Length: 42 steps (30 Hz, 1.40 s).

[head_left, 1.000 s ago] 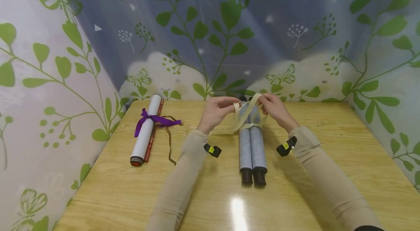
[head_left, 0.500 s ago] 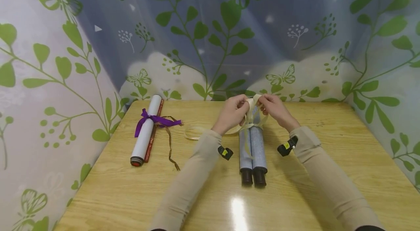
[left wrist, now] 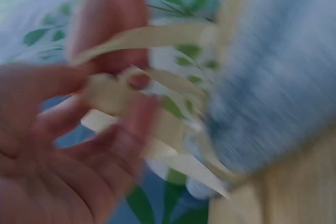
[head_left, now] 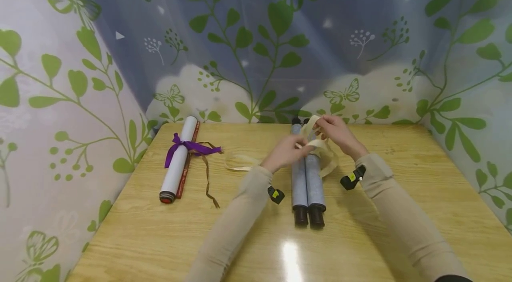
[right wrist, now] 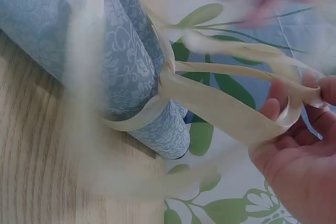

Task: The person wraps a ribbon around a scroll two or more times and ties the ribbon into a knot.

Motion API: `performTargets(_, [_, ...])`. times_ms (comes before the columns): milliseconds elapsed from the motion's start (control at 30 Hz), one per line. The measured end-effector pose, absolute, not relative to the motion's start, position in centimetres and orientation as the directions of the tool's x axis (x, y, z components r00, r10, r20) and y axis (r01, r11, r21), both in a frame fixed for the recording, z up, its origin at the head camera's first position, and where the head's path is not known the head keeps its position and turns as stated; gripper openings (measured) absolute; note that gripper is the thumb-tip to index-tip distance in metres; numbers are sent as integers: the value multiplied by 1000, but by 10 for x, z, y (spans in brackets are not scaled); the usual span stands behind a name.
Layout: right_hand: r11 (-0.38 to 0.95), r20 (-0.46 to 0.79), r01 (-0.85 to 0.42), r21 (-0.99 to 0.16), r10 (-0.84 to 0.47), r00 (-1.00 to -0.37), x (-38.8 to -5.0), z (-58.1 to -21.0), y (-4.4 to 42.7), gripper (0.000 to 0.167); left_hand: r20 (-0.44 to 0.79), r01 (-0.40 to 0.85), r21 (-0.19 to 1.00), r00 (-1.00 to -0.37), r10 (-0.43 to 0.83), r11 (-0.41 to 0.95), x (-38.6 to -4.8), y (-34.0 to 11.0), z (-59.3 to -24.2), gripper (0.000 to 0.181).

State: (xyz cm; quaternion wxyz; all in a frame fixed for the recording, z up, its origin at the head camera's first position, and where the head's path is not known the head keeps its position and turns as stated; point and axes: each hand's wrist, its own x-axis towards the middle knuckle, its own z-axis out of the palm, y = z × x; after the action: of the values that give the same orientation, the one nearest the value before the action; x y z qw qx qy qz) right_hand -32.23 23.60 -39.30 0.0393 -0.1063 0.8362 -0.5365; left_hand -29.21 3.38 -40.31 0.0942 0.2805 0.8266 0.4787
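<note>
Two grey-blue patterned scrolls (head_left: 299, 186) with dark end knobs lie side by side on the wooden table (head_left: 360, 237). A cream ribbon (right wrist: 226, 103) goes round both, with its loops and free lengths raised above them. My right hand (head_left: 339, 134) pinches a loop of that ribbon near the scrolls' far end, seen closely in the right wrist view. Over the scrolls, my left hand (head_left: 285, 152) holds another length between thumb and fingers, blurred in the left wrist view. From there this length curves over to the right side. The crossing of the ribbon is partly hidden behind the fingers.
To the left lies a white scroll (head_left: 182, 157) beside a red patterned one (head_left: 188, 175), tied with a purple ribbon (head_left: 196, 146). A thin brown cord (head_left: 207, 179) trails from them. A patterned curtain (head_left: 256, 42) borders the table's back.
My left hand has moved right to the ribbon, then down and nearer over the scrolls, swinging a length to the right. My right hand has stayed almost in place with its loop.
</note>
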Motion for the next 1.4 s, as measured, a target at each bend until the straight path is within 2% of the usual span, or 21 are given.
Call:
performTargets(33, [405, 40, -131, -905, -224, -974, -322, -393, 236, 42, 67, 418, 770, -805, 590, 483, -292, 33, -407, 17])
performTargets(100, [415, 29, -125, -901, -230, -973, -322, -394, 235, 43, 2, 512, 638, -748, 663, 575, -293, 31, -413, 16])
performTargets(200, [420, 22, -126, -899, -242, -970, -321, -394, 235, 42, -37, 530, 615, -719, 693, 583, -294, 28, -417, 18])
performTargets(300, [410, 25, -131, -903, -254, -967, -322, -394, 234, 41, 19, 466, 683, -782, 623, 563, -296, 25, -414, 17])
performTargets(467, [407, 28, -140, -903, -270, -963, -322, -394, 233, 43, 181, 397, 754, -891, 416, 523, -304, 22, -412, 14])
performTargets(533, [415, 33, -151, -897, -276, -960, -322, -394, 232, 44, 222, 397, 752, -904, 366, 527, -308, 21, -413, 11])
performTargets(600, [416, 41, -162, -895, -284, -958, -323, -395, 231, 45, 214, 402, 717, -905, 369, 569, -312, 20, -415, 7])
performTargets(700, [408, 48, -169, -897, -290, -956, -323, -396, 231, 45, 71, 424, 619, -869, 490, 662, -314, 16, -418, 13])
performTargets(833, [396, 45, -162, -904, -287, -957, -323, -396, 232, 41, -98, 505, 502, -773, 627, 702, -313, 13, -426, 24])
performTargets(933, [390, 54, -169, -905, -289, -956, -323, -396, 232, 40, -70, 545, 468, -762, 644, 696, -312, 14, -432, 19])
performTargets(1067, [396, 67, -186, -899, -295, -953, -322, -398, 233, 44, -42, 568, 449, -758, 651, 690, -309, 13, -432, 5])
performTargets(1267, [417, 69, -180, -891, -268, -961, -323, -399, 232, 44, 0, 606, 559, -683, 731, 566, -297, 27, -427, 12])
performTargets(1400, [412, 71, -176, -894, -257, -964, -324, -398, 231, 44, 67, 665, 566, -625, 778, 486, -285, 46, -423, 11])
